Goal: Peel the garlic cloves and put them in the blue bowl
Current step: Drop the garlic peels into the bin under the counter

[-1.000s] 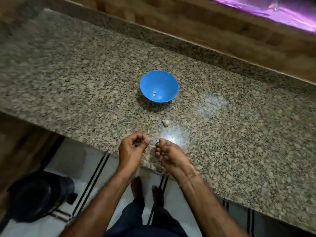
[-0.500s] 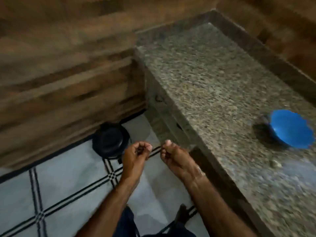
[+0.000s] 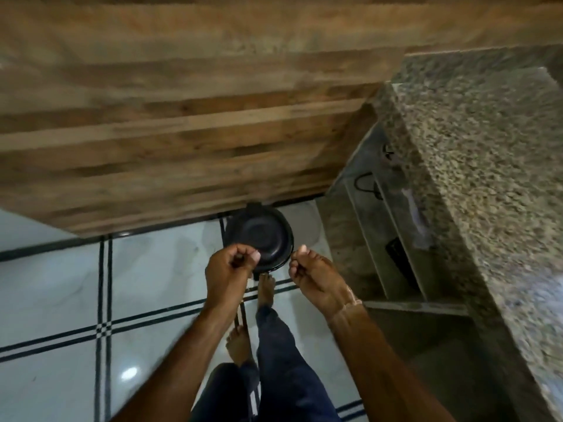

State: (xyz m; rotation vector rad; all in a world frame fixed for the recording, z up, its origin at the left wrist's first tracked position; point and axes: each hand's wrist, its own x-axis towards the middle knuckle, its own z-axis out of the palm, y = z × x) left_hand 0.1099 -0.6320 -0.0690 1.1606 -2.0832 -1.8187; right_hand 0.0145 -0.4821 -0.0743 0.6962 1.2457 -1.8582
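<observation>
Both hands off the tabletop (image 3: 487, 178), out over the tiled floor (image 3: 146, 287). Left hand (image 3: 230, 268) has fingers curled in against the thumb; right hand (image 3: 310, 277) is curled the same way. The two are near each other but apart. Too blurred to tell if either pinches a garlic clove or peel. Blue bowl is outside the frame.

Black lidded bin (image 3: 262, 236) sits directly under the fingertips, against the base of the wood-panel wall (image 3: 182, 117), near the corner of the stone shelves (image 3: 380, 239) below the tabletop. Granite tabletop edge runs down the right side, right of the right hand. Open floor to the left. Bare feet (image 3: 266, 289) and dark trousers (image 3: 289, 360) below the hands.
</observation>
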